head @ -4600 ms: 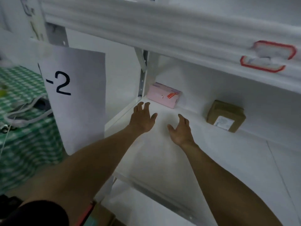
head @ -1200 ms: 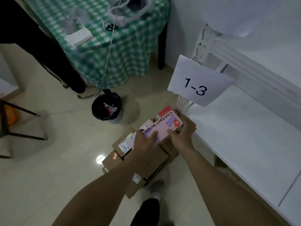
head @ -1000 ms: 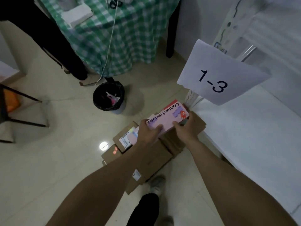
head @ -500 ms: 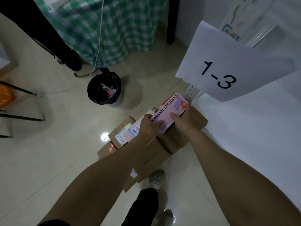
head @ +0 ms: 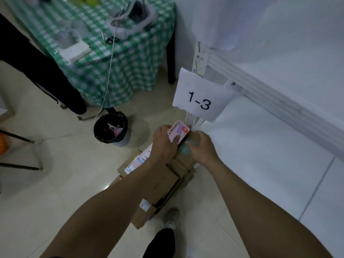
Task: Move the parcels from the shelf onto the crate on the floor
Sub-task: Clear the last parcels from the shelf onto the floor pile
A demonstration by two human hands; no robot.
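Parcel of pink card [head: 179,130] now lower over brown cardboard boxes [head: 167,177], left hand [head: 163,144] clasping it; right hand [head: 202,148] shifted to 4 o'clock, hold unclear.

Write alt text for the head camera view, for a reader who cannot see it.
A person's left hand grips a pink box marked Contact over brown cardboard parcels piled on the floor, the right hand at the box's near edge. A paper sign reading 1-3 hangs on the white shelf to the right; a black bin stands to the left.

Bare forearms [head: 115,207], black trouser leg [head: 160,243], grey sneaker [head: 170,217].
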